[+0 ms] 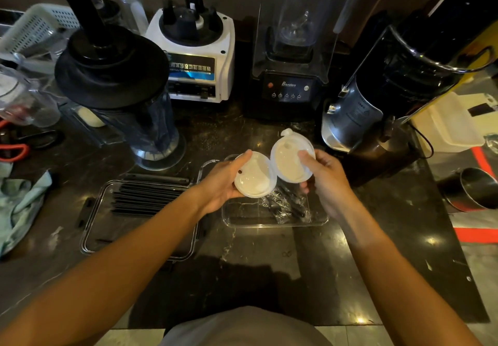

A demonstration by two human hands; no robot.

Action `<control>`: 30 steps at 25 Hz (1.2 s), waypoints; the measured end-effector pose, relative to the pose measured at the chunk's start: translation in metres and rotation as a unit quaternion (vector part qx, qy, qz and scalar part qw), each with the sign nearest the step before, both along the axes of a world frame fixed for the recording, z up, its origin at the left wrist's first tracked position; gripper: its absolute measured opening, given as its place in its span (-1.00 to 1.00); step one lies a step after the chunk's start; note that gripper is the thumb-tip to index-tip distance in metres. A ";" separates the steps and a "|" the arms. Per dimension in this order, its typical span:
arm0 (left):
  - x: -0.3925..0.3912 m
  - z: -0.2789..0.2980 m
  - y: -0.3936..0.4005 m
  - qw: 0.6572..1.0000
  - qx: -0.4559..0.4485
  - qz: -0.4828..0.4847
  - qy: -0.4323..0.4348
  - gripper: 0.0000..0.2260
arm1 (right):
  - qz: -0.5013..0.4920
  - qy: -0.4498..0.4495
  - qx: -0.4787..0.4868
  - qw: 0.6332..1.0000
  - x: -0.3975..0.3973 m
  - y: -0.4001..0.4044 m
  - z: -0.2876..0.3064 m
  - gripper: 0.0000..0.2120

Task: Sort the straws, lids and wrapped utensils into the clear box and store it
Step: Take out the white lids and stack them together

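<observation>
My left hand (pixel 219 184) holds a translucent white cup lid (pixel 254 177), and my right hand (pixel 327 178) holds a second lid (pixel 289 161) with a small tab at its top. Both lids hover over the clear box (pixel 272 223). Inside that box lie wrapped utensils (pixel 289 205) in crinkled clear film. To the left, a clear tray with black latches (pixel 91 227), probably the box's lid, carries a stack of black straws (pixel 147 197).
Along the back of the dark marble counter stand a blender jar with a black lid (pixel 113 76), a white blender base (pixel 194 49), a black blender (pixel 291 63) and a juicer (pixel 377 103). A green cloth (pixel 21 205) lies left. A steel cup (pixel 474 189) sits right.
</observation>
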State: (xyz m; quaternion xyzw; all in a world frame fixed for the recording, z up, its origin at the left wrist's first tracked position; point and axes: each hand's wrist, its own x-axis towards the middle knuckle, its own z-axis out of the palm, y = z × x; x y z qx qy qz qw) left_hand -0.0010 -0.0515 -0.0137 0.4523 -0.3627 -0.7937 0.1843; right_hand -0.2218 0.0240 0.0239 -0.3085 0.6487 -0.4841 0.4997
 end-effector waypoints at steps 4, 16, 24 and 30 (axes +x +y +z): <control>-0.004 0.015 -0.004 0.998 0.007 -0.052 0.025 -0.54 | 0.043 0.036 -0.035 0.998 -0.004 -0.010 0.009 -0.81; -0.006 0.012 0.011 0.995 -0.041 -0.093 0.025 -0.38 | 0.075 0.238 -0.052 0.967 0.020 0.000 -0.024 -0.86; -0.011 0.006 0.019 0.996 -0.064 -0.060 0.014 -0.60 | 0.030 0.360 -0.031 0.932 0.036 0.007 -0.029 -0.67; -0.008 -0.003 0.020 0.996 -0.047 -0.069 0.013 -0.68 | 0.122 0.182 0.119 0.968 0.040 0.006 -0.024 -0.64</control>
